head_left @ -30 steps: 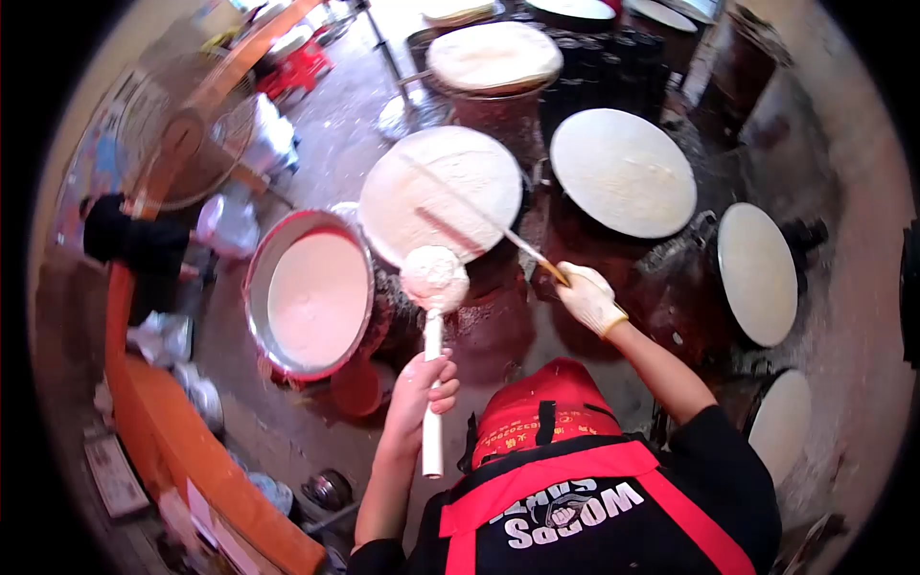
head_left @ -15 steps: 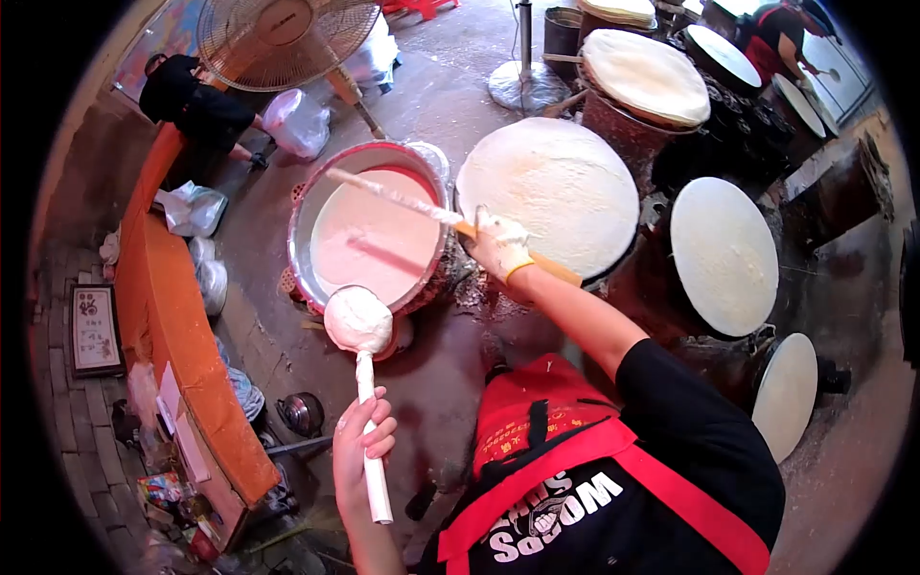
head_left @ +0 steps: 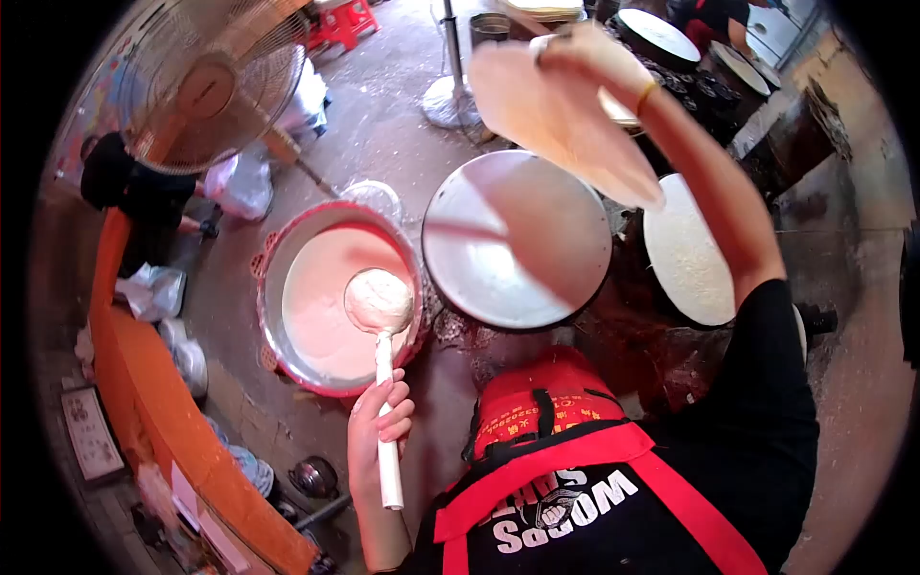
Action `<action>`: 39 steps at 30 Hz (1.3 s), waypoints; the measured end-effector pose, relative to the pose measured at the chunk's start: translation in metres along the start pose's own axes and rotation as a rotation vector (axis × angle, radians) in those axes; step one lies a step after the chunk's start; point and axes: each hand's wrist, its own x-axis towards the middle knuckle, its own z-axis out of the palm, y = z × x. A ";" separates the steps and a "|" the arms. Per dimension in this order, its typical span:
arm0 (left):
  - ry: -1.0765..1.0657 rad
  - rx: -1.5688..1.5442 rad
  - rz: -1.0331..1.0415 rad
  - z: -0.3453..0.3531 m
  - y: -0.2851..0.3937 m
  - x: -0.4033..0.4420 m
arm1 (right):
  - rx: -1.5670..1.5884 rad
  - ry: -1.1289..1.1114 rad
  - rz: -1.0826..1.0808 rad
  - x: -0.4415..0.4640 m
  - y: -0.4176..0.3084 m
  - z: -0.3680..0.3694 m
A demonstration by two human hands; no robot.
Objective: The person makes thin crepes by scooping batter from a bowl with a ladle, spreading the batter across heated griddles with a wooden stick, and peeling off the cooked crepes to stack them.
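My left hand (head_left: 380, 417) is wrapped round the white handle of a batter-coated ladle (head_left: 379, 300), its bowl over a large pot (head_left: 271, 331) of pale batter (head_left: 311, 307). My right hand (head_left: 604, 59), raised at the upper right, grips the edge of a thin round pancake (head_left: 565, 125). The pancake hangs tilted in the air over the far right edge of a round metal griddle (head_left: 517, 278). The griddle's surface is bare and partly shadowed. The wooden stick from earlier cannot be clearly made out near the right hand.
Another griddle carries a pale round pancake (head_left: 690, 259) on the right. Further griddles and pancake stacks stand behind. A large fan (head_left: 206, 86) and a pole stand (head_left: 452, 96) are at the back. An orange counter (head_left: 158, 383) runs along the left. Two other people work in the background.
My right hand has risen to the upper right, lifting the pancake off the near griddle and baring its metal. The ladle has shifted slightly right and up, over the batter. The view has turned.
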 end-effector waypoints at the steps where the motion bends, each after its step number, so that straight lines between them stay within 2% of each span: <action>1: -0.010 -0.023 -0.015 0.010 -0.001 0.007 | -0.013 0.056 -0.012 0.028 0.008 -0.028; 2: -0.019 -0.048 -0.028 0.021 -0.003 0.014 | 0.325 -0.032 -0.109 0.045 0.019 -0.056; 3: -0.030 -0.077 -0.038 0.028 -0.005 0.018 | -0.074 0.173 0.054 0.069 0.022 -0.085; 4: -0.061 -0.109 -0.037 0.039 -0.010 0.023 | 0.494 0.379 -0.085 0.027 -0.025 -0.086; 5: -0.061 -0.126 -0.026 0.051 -0.015 0.026 | 0.403 0.355 0.038 0.051 0.017 -0.112; 7: -0.064 -0.165 -0.002 0.075 -0.029 0.035 | 0.231 0.391 0.086 0.066 0.085 -0.149; 8: -0.096 -0.175 0.003 0.085 -0.036 0.041 | 0.275 0.411 0.207 0.067 0.118 -0.155; 9: -0.087 -0.209 0.021 0.097 -0.044 0.044 | 0.321 0.429 0.324 0.067 0.158 -0.153; 10: -0.071 -0.215 0.054 0.108 -0.050 0.045 | 0.538 0.402 0.412 0.074 0.208 -0.147; 11: -0.054 -0.221 0.090 0.118 -0.057 0.047 | 0.677 0.427 0.407 0.063 0.228 -0.138; 13: -0.076 -0.304 0.087 0.133 -0.068 0.051 | 0.705 0.487 0.581 0.054 0.290 -0.113; 14: -0.081 -0.320 0.098 0.141 -0.076 0.052 | 0.583 0.521 0.637 0.043 0.318 -0.099; 15: -0.086 -0.337 0.111 0.149 -0.083 0.054 | 0.566 0.617 0.707 0.025 0.314 -0.086; 17: -0.073 -0.331 0.159 0.159 -0.094 0.053 | 0.568 0.826 0.909 0.013 0.384 -0.044; 18: -0.066 -0.326 0.183 0.166 -0.099 0.053 | 0.350 0.825 0.979 -0.001 0.374 -0.042; 19: -0.048 -0.315 0.188 0.174 -0.103 0.053 | 0.513 0.870 1.002 -0.008 0.401 -0.028; 22: -0.007 -0.292 0.210 0.187 -0.113 0.053 | 0.302 0.803 1.087 -0.021 0.414 -0.023; 25: 0.050 -0.174 0.186 0.201 -0.120 0.052 | 0.209 0.766 1.047 -0.021 0.395 -0.035; 27: 0.121 0.093 0.208 0.213 -0.129 0.052 | 0.146 0.784 1.002 -0.026 0.360 -0.048; 29: 0.157 0.346 0.199 0.221 -0.138 0.053 | -0.069 0.853 0.912 -0.042 0.409 -0.030; 31: 0.129 0.471 0.138 0.225 -0.145 0.059 | 0.502 0.880 0.832 -0.077 0.387 -0.030; 32: 0.111 0.518 0.097 0.223 -0.148 0.065 | 0.920 0.881 0.917 -0.092 0.328 -0.043; 33: 0.086 0.566 0.056 0.217 -0.148 0.076 | 0.998 0.782 0.924 -0.118 0.306 -0.043; 35: 0.078 0.806 -0.063 0.199 -0.139 0.116 | 1.048 0.433 0.912 -0.179 0.270 -0.038; 36: 0.094 0.958 -0.047 0.184 -0.139 0.148 | 1.100 0.351 0.841 -0.214 0.252 -0.028; 37: -0.042 1.066 -0.014 0.159 -0.134 0.181 | 1.146 0.274 0.764 -0.249 0.231 -0.017; 39: -0.089 1.744 0.732 0.094 -0.135 0.262 | 1.086 0.306 1.003 -0.289 0.155 -0.001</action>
